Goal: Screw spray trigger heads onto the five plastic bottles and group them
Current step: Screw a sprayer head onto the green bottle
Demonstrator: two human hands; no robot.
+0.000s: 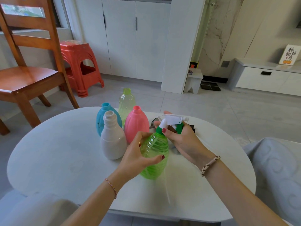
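Observation:
My left hand grips the ribbed body of a clear green bottle, tilted above the white table. My right hand holds a white and green spray trigger head seated on that bottle's neck. Four open-necked bottles stand together behind: a white bottle, a blue bottle, a pink bottle and a pale yellow-green bottle. More trigger parts lie partly hidden behind my right hand.
A wooden chair and a red plastic stool stand on the floor beyond the table's left. White cabinets line the far wall. Grey cushions sit at the right edge.

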